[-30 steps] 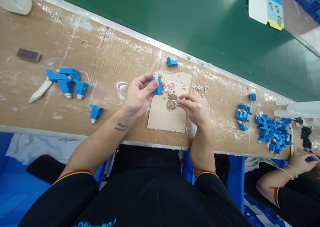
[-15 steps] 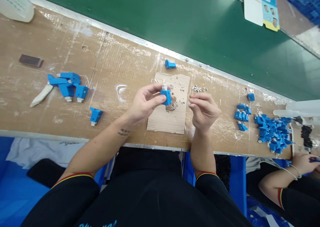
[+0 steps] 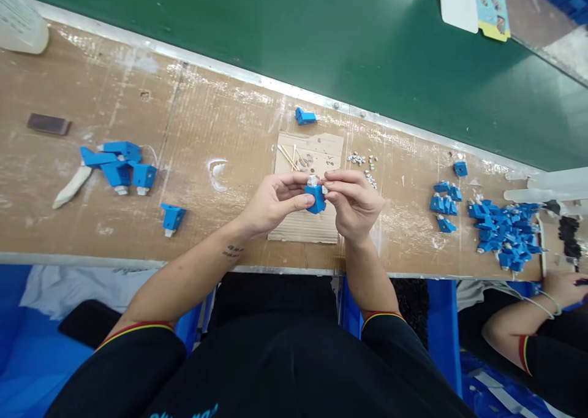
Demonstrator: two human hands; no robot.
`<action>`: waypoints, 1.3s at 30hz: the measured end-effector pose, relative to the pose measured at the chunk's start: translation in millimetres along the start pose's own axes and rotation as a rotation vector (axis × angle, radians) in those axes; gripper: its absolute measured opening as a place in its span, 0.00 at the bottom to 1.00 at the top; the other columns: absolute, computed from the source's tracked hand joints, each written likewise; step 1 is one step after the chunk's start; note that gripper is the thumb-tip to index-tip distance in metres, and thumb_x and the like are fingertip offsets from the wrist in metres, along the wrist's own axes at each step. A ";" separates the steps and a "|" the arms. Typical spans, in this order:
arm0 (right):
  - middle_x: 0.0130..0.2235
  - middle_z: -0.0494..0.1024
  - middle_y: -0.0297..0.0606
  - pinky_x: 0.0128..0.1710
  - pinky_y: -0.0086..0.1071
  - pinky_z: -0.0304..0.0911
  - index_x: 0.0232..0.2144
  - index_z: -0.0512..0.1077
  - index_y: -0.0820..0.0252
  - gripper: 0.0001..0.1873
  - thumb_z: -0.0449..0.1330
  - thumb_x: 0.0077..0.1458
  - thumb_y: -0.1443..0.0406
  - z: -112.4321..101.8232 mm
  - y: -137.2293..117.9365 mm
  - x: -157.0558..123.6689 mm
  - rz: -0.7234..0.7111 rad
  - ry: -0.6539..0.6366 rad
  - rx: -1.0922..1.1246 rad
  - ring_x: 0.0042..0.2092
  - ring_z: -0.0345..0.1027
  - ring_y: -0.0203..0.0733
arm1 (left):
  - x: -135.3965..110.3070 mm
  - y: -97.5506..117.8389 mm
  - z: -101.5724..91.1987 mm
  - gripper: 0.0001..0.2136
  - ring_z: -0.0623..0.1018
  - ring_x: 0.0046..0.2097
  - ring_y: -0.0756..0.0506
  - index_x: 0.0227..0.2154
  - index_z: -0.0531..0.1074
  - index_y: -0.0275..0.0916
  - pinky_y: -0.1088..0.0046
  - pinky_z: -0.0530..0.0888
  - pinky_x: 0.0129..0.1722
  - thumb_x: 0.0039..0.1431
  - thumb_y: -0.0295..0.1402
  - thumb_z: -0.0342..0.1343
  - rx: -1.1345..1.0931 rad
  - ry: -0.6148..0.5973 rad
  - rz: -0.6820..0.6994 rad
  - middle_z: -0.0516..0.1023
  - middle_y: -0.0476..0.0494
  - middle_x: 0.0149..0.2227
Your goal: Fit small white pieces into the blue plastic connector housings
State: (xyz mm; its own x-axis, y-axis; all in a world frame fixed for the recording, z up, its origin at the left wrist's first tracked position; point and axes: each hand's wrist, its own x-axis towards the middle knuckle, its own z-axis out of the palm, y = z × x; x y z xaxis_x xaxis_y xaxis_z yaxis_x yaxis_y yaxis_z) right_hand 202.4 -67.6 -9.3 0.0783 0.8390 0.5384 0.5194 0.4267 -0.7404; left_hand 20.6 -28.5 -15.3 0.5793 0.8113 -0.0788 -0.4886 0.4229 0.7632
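Observation:
Over a piece of corrugated cardboard (image 3: 303, 225), my left hand (image 3: 271, 205) pinches a small blue block (image 3: 315, 200) with a whitish, stepped tip on top. My right hand (image 3: 356, 203) is at the block's right side, its thumb and fingertips closed on a tiny pale piece (image 3: 324, 189). That piece is at the block's side; whether it touches cannot be told. Thin sticks (image 3: 289, 156) lie on the cardboard's upper left. A scatter of tiny grey-white pieces (image 3: 356, 158) lies just beyond my right hand.
One blue part (image 3: 305, 116) lies beyond the cardboard; another (image 3: 173, 219) and a cluster (image 3: 120, 168) lie left. A large blue heap (image 3: 505, 231) is at right, near a clear bottle (image 3: 551, 185). A co-worker's arm (image 3: 519, 323) is at far right. A green surface (image 3: 285, 44) borders the table.
My right hand has moved left to the blue block, bringing the tiny pale piece to its side. My left hand still holds the block, now a little lower in view.

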 end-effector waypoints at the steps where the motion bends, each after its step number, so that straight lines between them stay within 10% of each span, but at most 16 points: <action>1: 0.42 0.84 0.39 0.43 0.48 0.83 0.37 0.84 0.47 0.14 0.64 0.67 0.49 0.0 -0.6 0.2 -0.010 0.003 0.007 0.40 0.82 0.45 | -0.1 0.0 0.2 0.21 0.88 0.41 0.41 0.38 0.83 0.38 0.69 0.85 0.41 0.43 0.39 0.83 0.001 -0.001 -0.001 0.88 0.41 0.38; 29: 0.40 0.86 0.37 0.42 0.42 0.82 0.37 0.83 0.48 0.11 0.66 0.66 0.52 -9.5 -6.0 7.3 -0.105 -0.150 0.029 0.41 0.82 0.44 | -3.5 15.4 3.6 0.16 0.84 0.33 0.46 0.33 0.81 0.36 0.74 0.83 0.33 0.48 0.38 0.80 0.184 -0.079 0.029 0.84 0.43 0.32; 35: 0.59 0.83 0.44 0.48 0.42 0.82 0.55 0.79 0.46 0.21 0.66 0.64 0.48 -16.2 -12.3 13.2 0.069 -0.386 0.303 0.57 0.81 0.48 | -9.1 20.5 5.1 0.22 0.84 0.33 0.49 0.39 0.65 0.42 0.76 0.82 0.34 0.55 0.33 0.77 0.073 -0.159 -0.010 0.82 0.50 0.33; 39: 0.51 0.87 0.43 0.55 0.49 0.81 0.49 0.82 0.47 0.12 0.68 0.65 0.56 -20.6 -15.1 12.4 -0.007 -0.464 0.317 0.55 0.83 0.51 | -10.8 14.0 1.9 0.28 0.81 0.33 0.52 0.35 0.57 0.43 0.76 0.79 0.34 0.54 0.35 0.77 0.030 -0.228 -0.034 0.77 0.53 0.34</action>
State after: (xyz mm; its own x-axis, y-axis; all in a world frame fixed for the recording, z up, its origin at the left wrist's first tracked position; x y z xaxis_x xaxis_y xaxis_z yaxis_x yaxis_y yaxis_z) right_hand 213.0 -70.6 16.8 -0.3439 0.8657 0.3637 0.2317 0.4536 -0.8606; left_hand 8.7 -32.2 -2.5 0.7292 0.6832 0.0393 -0.4485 0.4338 0.7814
